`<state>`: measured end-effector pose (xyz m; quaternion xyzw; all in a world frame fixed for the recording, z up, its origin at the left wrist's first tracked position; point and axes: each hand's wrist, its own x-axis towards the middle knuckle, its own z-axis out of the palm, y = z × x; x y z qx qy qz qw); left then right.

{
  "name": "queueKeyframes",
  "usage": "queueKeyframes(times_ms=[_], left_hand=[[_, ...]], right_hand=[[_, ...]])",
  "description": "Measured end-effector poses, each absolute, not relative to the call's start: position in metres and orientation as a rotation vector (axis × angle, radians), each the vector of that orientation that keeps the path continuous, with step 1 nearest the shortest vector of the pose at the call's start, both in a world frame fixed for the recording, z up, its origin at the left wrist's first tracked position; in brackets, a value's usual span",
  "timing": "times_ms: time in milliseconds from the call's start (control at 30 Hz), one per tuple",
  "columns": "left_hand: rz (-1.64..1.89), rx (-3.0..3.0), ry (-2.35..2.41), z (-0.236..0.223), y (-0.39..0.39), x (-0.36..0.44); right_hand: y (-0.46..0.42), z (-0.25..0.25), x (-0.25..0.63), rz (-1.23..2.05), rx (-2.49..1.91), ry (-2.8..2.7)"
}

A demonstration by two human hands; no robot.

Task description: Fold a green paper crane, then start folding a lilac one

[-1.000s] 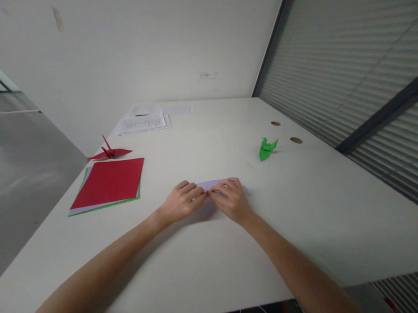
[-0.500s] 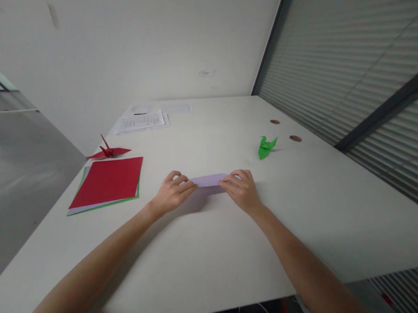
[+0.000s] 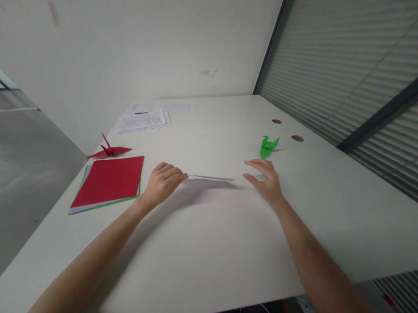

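Pinched at its left end by my left hand [image 3: 166,180], a folded sheet of purple paper [image 3: 212,177] is seen almost edge-on, a little above the white table [image 3: 200,251]. Its free end points right, toward my right hand [image 3: 265,179]. That hand is apart from the paper, thumb and fingers spread with nothing between them. A green paper crane [image 3: 268,146] rests just beyond my right hand. Left of my left hand lies a stack of square paper [image 3: 107,181], red on top, with purple and green edges showing beneath.
A red paper crane [image 3: 110,151] sits behind the stack near the table's left edge. Printed sheets [image 3: 143,120] lie at the back left by the wall. Two round holes [image 3: 297,138] pierce the table at right, beside the window blinds [image 3: 359,62].
My right hand has let go of the purple paper and moved right, its fingers opening. My left hand has shifted slightly left and turned the paper from its flat face to edge-on.
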<state>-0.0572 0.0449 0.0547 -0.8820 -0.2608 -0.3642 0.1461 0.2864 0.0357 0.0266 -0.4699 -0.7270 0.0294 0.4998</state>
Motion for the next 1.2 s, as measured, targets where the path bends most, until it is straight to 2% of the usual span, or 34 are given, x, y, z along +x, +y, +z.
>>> queueKeyframes(times_ms=[100, 200, 367, 500, 633, 733, 800, 833, 867, 933, 1033, 1100, 1200], left_hand=[[-1.25, -2.637, -0.845, 0.057, 0.044, -0.05], [-1.459, -2.85, -1.017, 0.061, 0.04, -0.042], [-1.469, -3.007, -1.504, 0.067, 0.042, -0.049], [-1.34, -3.075, -1.663, 0.069, 0.059, -0.07], [-1.508, -2.975, -1.813, 0.071, 0.065, -0.072], [-1.246, -3.414, -1.844, 0.07, 0.047, -0.051], [-0.809, -3.71, -1.923, 0.067, 0.031, -0.034], [-0.634, -3.817, -1.932, 0.064, 0.025, -0.027], [-0.602, -3.859, -1.969, 0.061, 0.021, -0.021], [-0.919, -3.723, -2.163, 0.053, 0.019, -0.016], [-1.779, -3.143, -2.583, 0.042, 0.027, -0.015], [-2.236, -2.752, -2.777, 0.034, 0.033, -0.016], [-2.478, -2.523, -2.89, 0.023, 0.037, -0.015]], right_hand=[[0.027, 0.026, 0.263, 0.52, -1.004, -1.822], [0.023, 0.022, 0.244, 0.728, -1.083, -1.59], [0.028, 0.022, 0.25, 0.934, -1.237, -1.334], [0.033, 0.027, 0.265, 0.985, -1.302, -1.317], [0.028, 0.03, 0.262, 1.176, -1.279, -1.326], [0.019, 0.027, 0.246, 1.334, -1.218, -1.439], [0.015, 0.023, 0.237, 1.393, -1.196, -1.564], [0.015, 0.021, 0.233, 1.362, -1.184, -1.63], [0.016, 0.02, 0.232, 1.268, -1.177, -1.688], [0.018, 0.018, 0.233, 0.891, -1.174, -1.765], [0.017, 0.02, 0.237, 0.267, -1.153, -1.843], [0.012, 0.023, 0.237, 0.073, -1.106, -1.976], [0.002, 0.026, 0.229, -0.008, -0.991, -2.183]])
